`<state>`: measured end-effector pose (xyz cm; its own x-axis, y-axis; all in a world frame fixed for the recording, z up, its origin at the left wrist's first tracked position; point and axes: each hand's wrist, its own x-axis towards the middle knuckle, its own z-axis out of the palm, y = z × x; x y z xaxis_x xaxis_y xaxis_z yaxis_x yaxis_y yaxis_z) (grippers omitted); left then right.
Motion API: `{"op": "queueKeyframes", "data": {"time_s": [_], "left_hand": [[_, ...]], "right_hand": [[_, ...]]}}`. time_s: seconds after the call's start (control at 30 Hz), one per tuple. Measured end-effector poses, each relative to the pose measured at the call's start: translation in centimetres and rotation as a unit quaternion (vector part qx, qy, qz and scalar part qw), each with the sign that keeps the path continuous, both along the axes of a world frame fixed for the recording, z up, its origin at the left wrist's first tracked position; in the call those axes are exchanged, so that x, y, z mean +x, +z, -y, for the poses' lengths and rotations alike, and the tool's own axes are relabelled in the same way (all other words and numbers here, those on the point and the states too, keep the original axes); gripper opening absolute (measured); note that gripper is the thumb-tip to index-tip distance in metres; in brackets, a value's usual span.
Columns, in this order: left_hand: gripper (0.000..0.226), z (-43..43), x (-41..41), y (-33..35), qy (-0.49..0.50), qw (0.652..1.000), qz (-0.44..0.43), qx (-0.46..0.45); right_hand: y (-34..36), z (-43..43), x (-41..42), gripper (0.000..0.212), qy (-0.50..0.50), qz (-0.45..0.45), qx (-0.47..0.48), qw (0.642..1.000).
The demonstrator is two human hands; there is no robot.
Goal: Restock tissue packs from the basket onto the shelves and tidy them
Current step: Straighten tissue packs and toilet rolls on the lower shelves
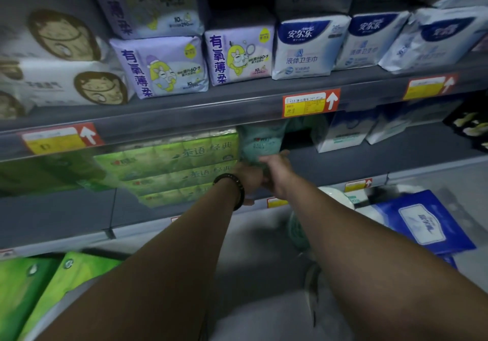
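1. Our two forearms reach forward from the camera toward the middle shelf point(356, 153).
2. Our left hand point(249, 175) and right hand point(277, 168), close together, both grip a pale green tissue pack point(260, 142).
3. The pack stands on that shelf, just right of the stacked green tissue packs point(179, 166).

— How is the mint pack point(260, 142) wrapped?
— In thin, crinkled plastic film; the green packs point(179, 166) are wrapped in glossy film.
— And the shelf point(211, 103)?
— Matt grey metal is seen, with a beaded bracelet point(235, 187) shining darkly.
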<state>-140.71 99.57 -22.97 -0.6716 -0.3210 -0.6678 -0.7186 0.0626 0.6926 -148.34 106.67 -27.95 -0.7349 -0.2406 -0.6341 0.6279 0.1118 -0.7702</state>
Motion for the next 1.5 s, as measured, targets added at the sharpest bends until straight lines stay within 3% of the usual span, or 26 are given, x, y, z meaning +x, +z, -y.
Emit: {"op": "queueKeyframes", "data": {"time_s": [0.1, 0.17, 0.2, 0.27, 0.33, 0.4, 0.53, 0.6, 0.7, 0.8, 0.9, 1.13, 1.2, 1.27, 1.33, 1.4, 1.5], "left_hand": [[0.042, -1.0, 1.1, 2.1, -0.137, 0.983, 0.003, -0.121], [0.042, -2.4, 2.4, 4.2, -0.267, 0.942, 0.026, -0.203], [0.043, -3.2, 3.3, 5.3, -0.304, 0.926, 0.036, -0.219], [0.046, -4.7, 4.9, 7.3, -0.383, 0.892, 0.066, -0.232], [0.051, -5.7, 5.8, 9.0, -0.475, 0.842, 0.114, -0.23], [0.051, -6.3, 6.3, 9.9, -0.511, 0.818, 0.147, -0.221], [0.053, -7.1, 7.3, 9.3, -0.546, 0.778, 0.084, -0.3], [0.051, -6.6, 7.2, 8.2, -0.549, 0.778, 0.106, -0.288], [0.054, -5.2, 6.0, 7.6, -0.564, 0.757, 0.22, -0.247], [0.059, -5.0, 4.6, 7.8, -0.582, 0.734, 0.159, -0.311], [0.059, -5.5, 3.9, 8.8, -0.566, 0.748, 0.063, -0.341], [0.118, -4.3, 5.6, 8.2, -0.537, 0.773, 0.109, -0.321], [0.126, -4.4, 6.3, 7.9, -0.501, 0.801, 0.086, -0.316], [0.155, -4.8, 7.1, 7.5, -0.46, 0.835, 0.057, -0.295], [0.179, -5.7, 8.1, 7.2, -0.41, 0.867, 0.022, -0.283], [0.178, -7.7, 9.3, 7.2, -0.345, 0.895, -0.055, -0.276], [0.167, -11.0, 11.0, 7.4, -0.238, 0.916, -0.192, -0.259]], "right_hand": [[0.7, -2.3, 0.1, 0.029, 0.086, -0.118, 0.111, 0.983], [2.3, -5.4, 0.7, 0.021, 0.193, -0.208, 0.202, 0.937], [3.2, -7.1, 1.0, 0.024, 0.253, -0.238, 0.272, 0.898], [4.3, -11.0, 1.4, 0.051, 0.347, -0.285, 0.423, 0.787], [4.7, -14.3, 1.9, 0.094, 0.392, -0.275, 0.519, 0.708], [4.1, -16.2, 2.7, 0.122, 0.428, -0.237, 0.558, 0.67], [1.0, -17.3, 3.6, 0.161, 0.455, -0.183, 0.576, 0.654], [-0.5, -17.0, 3.3, 0.162, 0.461, -0.174, 0.571, 0.657], [-1.5, -16.6, 2.2, 0.163, 0.463, -0.19, 0.565, 0.656], [-0.8, -16.3, 1.4, 0.145, 0.464, -0.18, 0.552, 0.669], [0.0, -15.7, 1.3, 0.125, 0.457, -0.192, 0.558, 0.665], [5.8, -13.6, 3.0, 0.117, 0.469, -0.198, 0.554, 0.658], [8.8, -13.7, 3.6, 0.104, 0.443, -0.182, 0.517, 0.709], [12.0, -14.4, 4.7, 0.1, 0.405, -0.155, 0.475, 0.766], [14.6, -14.8, 5.5, 0.104, 0.39, -0.134, 0.442, 0.797], [17.2, -15.6, 6.1, 0.095, 0.379, -0.128, 0.412, 0.819], [21.4, -16.8, 7.1, 0.057, 0.382, -0.085, 0.366, 0.844]]}}
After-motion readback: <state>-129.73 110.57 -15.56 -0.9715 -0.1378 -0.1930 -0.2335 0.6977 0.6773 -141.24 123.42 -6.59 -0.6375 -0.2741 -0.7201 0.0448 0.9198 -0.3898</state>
